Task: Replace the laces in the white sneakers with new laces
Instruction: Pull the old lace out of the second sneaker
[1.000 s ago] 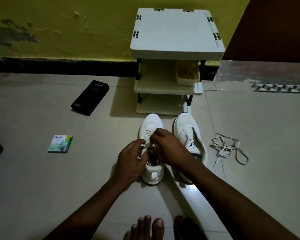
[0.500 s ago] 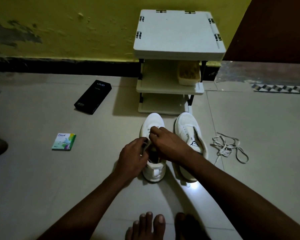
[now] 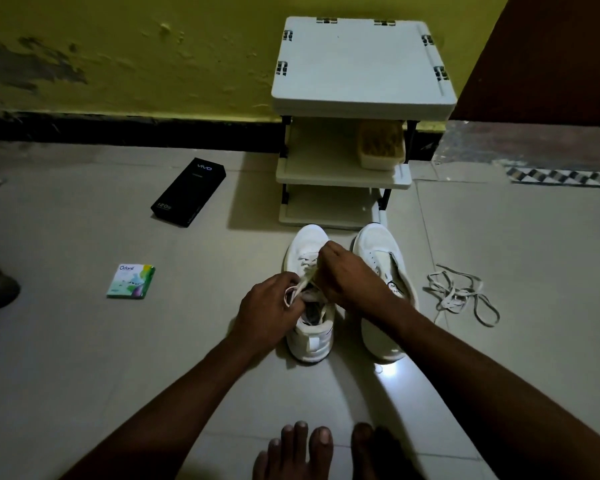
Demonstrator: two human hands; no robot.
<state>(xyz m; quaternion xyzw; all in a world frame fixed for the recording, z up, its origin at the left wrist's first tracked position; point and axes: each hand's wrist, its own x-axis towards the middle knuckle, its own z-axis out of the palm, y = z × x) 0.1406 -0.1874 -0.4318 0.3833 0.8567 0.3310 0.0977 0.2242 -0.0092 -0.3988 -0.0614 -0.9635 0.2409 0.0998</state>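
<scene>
Left hand (image 3: 269,308): fingers curled nearly closed, pinching a loop of the lace (image 3: 300,287) at the left side of the left sneaker (image 3: 309,292), its heel resting against that shoe's collar.

Right hand (image 3: 343,273): closed into a loose fist over the same sneaker's tongue, fingertips gripping the lace near the upper eyelets; the wrist crosses above the right sneaker (image 3: 381,271).

Left sneaker: white, upright on the tiled floor (image 3: 118,358), toe pointing at the shelf rack (image 3: 357,109), lace partly threaded through the lower eyelets.

Right sneaker: white, just beside the left sneaker on its right, touching or nearly so, with no lace seen in its visible eyelets.

Loose laces (image 3: 459,294): pale tangle on the floor, to the right of the right sneaker, apart from it.

Change against the earlier frames: the right hand now sits higher toward the toe of the left sneaker and a stretch of lace shows taut between the two hands, where before the hands were bunched together over the shoe opening. Sneakers, loose laces and boxes lie as before.

Containers: shelf rack, white, three tiers, directly beyond the sneaker toes; its middle tier carries a pale tub (image 3: 380,147) with yellowish contents that cannot be identified; the top and bottom tiers look bare.

Black box (image 3: 187,192): closed, on the floor left of the rack.

Small green-white packet (image 3: 130,281): flat on the floor, well left of the left sneaker.

Bare toes (image 3: 298,448): at the near edge, in front of the sneakers' heels.
</scene>
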